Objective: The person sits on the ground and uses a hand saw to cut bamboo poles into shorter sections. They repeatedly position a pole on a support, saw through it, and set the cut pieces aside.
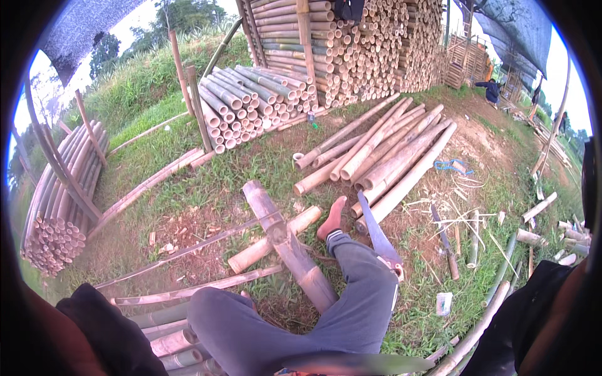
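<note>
Neither of my hands shows; dark sleeves of my left arm (113, 332) and right arm (520, 319) come in at the lower corners. A long, blurred, greyish-green strip (370, 364) lies across the lower edge, in front of my lap, and what holds it is hidden. Between my bent legs (364, 276) a thick bamboo piece (285, 241) slants over a shorter bamboo pole (254, 254). Beside my right knee is a handsaw (374, 232), its blade pointing away from me. To its right, a long knife (445, 244) rests on the ground among pale bamboo strips (467, 219).
Several bamboo poles (382, 150) lie ahead on the grass. Stacked bamboo (251, 100) and a tall bamboo pile (382, 50) stand behind them; another bundle (63, 188) is far left. A plastic cup (443, 304) sits at right. Another person (492, 92) is in the distance.
</note>
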A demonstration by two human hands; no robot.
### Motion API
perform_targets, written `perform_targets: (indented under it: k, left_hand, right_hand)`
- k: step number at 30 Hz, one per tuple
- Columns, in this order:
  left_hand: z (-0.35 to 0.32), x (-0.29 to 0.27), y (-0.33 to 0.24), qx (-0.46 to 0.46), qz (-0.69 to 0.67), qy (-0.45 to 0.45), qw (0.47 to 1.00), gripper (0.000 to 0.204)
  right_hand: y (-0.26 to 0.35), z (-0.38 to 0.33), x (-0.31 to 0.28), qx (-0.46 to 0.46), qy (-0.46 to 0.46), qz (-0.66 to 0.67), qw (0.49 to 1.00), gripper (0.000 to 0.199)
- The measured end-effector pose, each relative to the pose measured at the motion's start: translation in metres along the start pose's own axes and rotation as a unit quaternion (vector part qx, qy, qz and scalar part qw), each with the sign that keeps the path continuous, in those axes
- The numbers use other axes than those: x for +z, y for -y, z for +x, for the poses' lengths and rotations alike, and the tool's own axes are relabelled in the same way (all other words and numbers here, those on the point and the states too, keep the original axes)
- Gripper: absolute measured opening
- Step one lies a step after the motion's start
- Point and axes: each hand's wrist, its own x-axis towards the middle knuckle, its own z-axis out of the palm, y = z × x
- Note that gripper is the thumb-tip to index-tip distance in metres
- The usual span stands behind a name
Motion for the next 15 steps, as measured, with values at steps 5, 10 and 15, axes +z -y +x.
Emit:
perform_targets:
  k: [5, 10, 15]
  left_hand:
    - [0.006, -0.003, -0.026, -0.025, -0.009, -0.013, 1.0, 0.055]
    - [-0.016, 0.035, -0.051, -0.024, -0.013, -0.034, 0.999, 0.056]
    - [-0.039, 0.053, -0.04, -0.018, 0.003, -0.031, 0.999, 0.058]
  right_hand:
    - [0.015, 0.032, -0.002, 0.008, -0.006, 0.022, 1.0, 0.051]
    - [0.042, 0.011, -0.021, -0.013, 0.012, 0.002, 1.0, 0.052]
    - [0.037, -0.009, -0.044, -0.019, -0.014, -0.047, 0.999, 0.052]
